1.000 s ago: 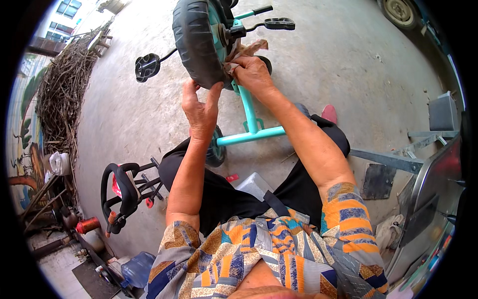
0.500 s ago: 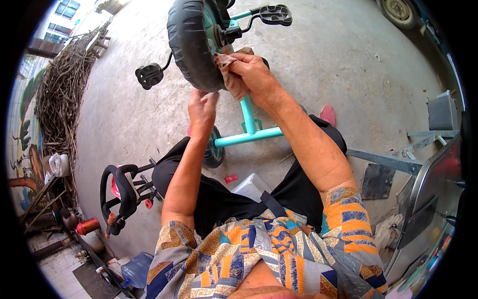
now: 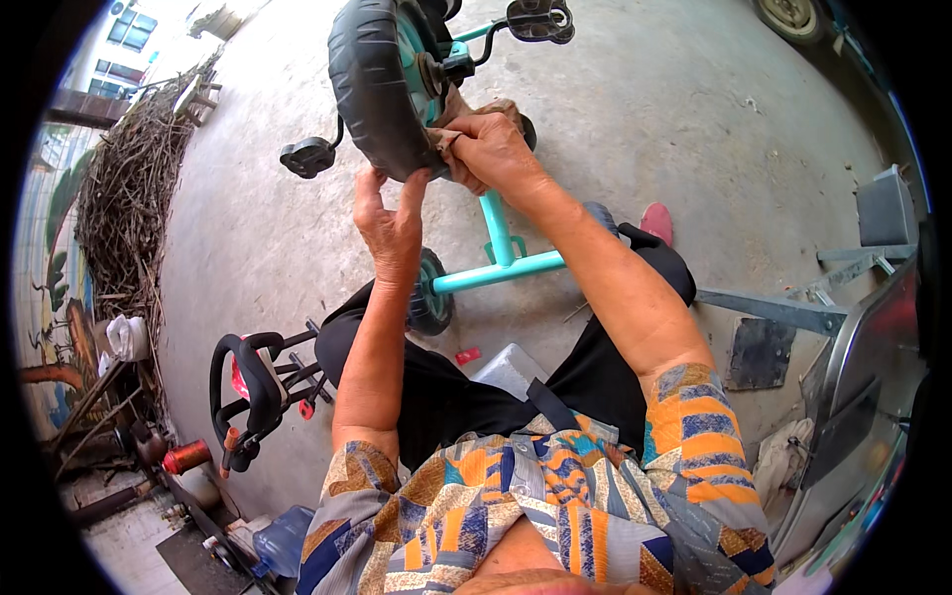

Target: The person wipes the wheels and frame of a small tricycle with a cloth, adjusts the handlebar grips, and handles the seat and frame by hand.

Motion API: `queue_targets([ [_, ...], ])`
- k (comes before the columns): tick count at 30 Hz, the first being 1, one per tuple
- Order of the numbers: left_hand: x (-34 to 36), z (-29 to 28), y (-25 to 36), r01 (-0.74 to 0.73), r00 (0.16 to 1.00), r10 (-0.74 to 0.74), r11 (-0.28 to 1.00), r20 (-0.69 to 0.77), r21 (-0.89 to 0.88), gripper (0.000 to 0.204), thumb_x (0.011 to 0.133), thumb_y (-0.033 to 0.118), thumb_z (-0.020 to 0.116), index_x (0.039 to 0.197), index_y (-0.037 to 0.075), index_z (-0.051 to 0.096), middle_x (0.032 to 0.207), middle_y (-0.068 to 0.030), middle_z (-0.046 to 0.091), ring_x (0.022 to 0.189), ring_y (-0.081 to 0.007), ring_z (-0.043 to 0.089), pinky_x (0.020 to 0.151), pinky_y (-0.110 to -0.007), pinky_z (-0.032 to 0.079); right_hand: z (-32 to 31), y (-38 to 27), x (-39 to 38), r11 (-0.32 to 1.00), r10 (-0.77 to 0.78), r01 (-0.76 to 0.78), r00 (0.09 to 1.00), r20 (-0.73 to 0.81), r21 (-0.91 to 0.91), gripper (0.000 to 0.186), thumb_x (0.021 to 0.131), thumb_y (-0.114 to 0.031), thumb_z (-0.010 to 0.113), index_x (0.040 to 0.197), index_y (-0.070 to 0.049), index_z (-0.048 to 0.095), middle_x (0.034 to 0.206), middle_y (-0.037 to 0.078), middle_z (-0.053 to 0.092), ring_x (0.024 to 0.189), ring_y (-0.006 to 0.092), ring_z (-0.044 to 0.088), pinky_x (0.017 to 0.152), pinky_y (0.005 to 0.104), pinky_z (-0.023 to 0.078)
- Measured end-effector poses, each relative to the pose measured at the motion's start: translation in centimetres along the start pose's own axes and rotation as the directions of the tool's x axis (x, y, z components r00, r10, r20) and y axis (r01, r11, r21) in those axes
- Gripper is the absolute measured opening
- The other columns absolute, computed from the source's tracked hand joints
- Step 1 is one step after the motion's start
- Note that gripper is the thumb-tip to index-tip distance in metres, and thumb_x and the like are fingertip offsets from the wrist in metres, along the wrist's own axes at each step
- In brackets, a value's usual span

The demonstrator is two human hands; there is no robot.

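Note:
A turquoise child's tricycle frame (image 3: 502,230) stands tipped before me, its large black front wheel (image 3: 375,89) uppermost. My left hand (image 3: 390,230) grips the tyre's lower edge, thumb on one side and fingers on the other. In my right hand (image 3: 496,154) a dirty, pinkish-brown cloth (image 3: 461,171) is bunched and pressed against the wheel's right side, near the turquoise rim; the fingertips are partly hidden in it. Black pedals stick out on both sides, the left pedal (image 3: 307,157) lower than the right pedal (image 3: 540,20). A small rear wheel (image 3: 429,293) lies between my knees.
To my left lies a black handlebar-like part (image 3: 243,392) with a red piece. A twig pile (image 3: 124,208) lines the left wall; a blue water jug (image 3: 285,540) stands lower left. On the right are a metal-legged table (image 3: 769,312) and a grey bin (image 3: 885,208).
My left hand has turned, and its thumb and fingers now spread across the tyre's lower edge. The wheel and left pedal have shifted slightly. More of the cloth shows behind my right hand.

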State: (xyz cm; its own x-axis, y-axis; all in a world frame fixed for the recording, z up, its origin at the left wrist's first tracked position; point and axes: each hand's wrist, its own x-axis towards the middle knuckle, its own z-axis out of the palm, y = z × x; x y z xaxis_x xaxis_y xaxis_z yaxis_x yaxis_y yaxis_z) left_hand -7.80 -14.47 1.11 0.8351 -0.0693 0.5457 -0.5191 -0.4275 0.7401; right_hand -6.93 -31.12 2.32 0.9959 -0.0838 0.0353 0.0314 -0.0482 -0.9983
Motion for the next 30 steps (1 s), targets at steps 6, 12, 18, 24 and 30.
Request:
queue_targets([
  [6, -0.7, 0.3, -1.0, 0.016, 0.994, -0.015, 1.000, 0.107, -0.009, 0.029, 0.086, 0.014, 0.068, 0.110, 0.002, 0.059, 0.102, -0.0069, 0.064, 0.096, -0.0166, 0.060, 0.090, -0.034, 0.045, -1.1, -1.8, -0.8, 0.844, 0.101, -0.209, 0.966, 0.236, 0.494, 0.018, 0.090, -0.016, 0.056, 0.091, -0.002, 0.068, 0.063, 0.002, 0.062, 0.059, 0.0076, 0.059, 0.053, 0.0233, 0.047],
  [12, -1.4, -0.2, -3.4, 0.398, 0.912, -0.341, 0.868, 0.227, -0.298, 0.043, 0.086, 0.005, 0.058, 0.127, -0.001, 0.050, 0.117, -0.0123, 0.058, 0.110, -0.0199, 0.055, 0.094, -0.036, 0.042, 0.0, -1.6, -0.8, 0.784, 0.117, -0.191, 0.980, 0.162, 0.591, 0.017, 0.092, -0.012, 0.052, 0.086, -0.003, 0.065, 0.062, 0.002, 0.060, 0.048, 0.0083, 0.054, 0.045, 0.0217, 0.043],
  [18, -0.2, -0.8, 1.1, 0.099, 0.992, -0.114, 0.961, -0.045, -0.257, 0.047, 0.084, 0.006, 0.062, 0.128, -0.001, 0.048, 0.119, -0.0108, 0.057, 0.106, -0.0198, 0.056, 0.094, -0.038, 0.043, 0.3, -0.8, -0.6, 0.856, 0.146, -0.213, 0.974, 0.174, 0.471, 0.017, 0.093, -0.011, 0.049, 0.090, -0.005, 0.064, 0.062, 0.001, 0.059, 0.046, 0.0051, 0.051, 0.039, 0.0194, 0.036],
  [24, -0.1, 0.9, 1.5, 0.058, 0.998, -0.059, 0.991, 0.001, -0.121, 0.026, 0.080, 0.013, 0.072, 0.100, 0.002, 0.059, 0.091, -0.0075, 0.063, 0.087, -0.0184, 0.060, 0.085, -0.034, 0.045, -0.2, -0.2, -0.1, 0.859, 0.199, -0.245, 0.969, 0.148, 0.449, 0.018, 0.092, -0.015, 0.052, 0.084, -0.004, 0.064, 0.057, -0.001, 0.055, 0.040, 0.0055, 0.047, 0.033, 0.0199, 0.031],
  [30, -0.7, 0.8, -0.1, 0.102, 0.995, -0.097, 0.981, 0.039, -0.165, 0.027, 0.078, 0.011, 0.072, 0.100, 0.002, 0.059, 0.092, -0.0074, 0.063, 0.088, -0.0183, 0.059, 0.086, -0.033, 0.045, 0.4, -0.4, 1.2, 0.777, 0.224, -0.182, 0.975, 0.006, 0.603, 0.016, 0.093, -0.016, 0.053, 0.084, -0.006, 0.061, 0.056, 0.000, 0.054, 0.039, 0.0065, 0.044, 0.033, 0.0224, 0.029],
])
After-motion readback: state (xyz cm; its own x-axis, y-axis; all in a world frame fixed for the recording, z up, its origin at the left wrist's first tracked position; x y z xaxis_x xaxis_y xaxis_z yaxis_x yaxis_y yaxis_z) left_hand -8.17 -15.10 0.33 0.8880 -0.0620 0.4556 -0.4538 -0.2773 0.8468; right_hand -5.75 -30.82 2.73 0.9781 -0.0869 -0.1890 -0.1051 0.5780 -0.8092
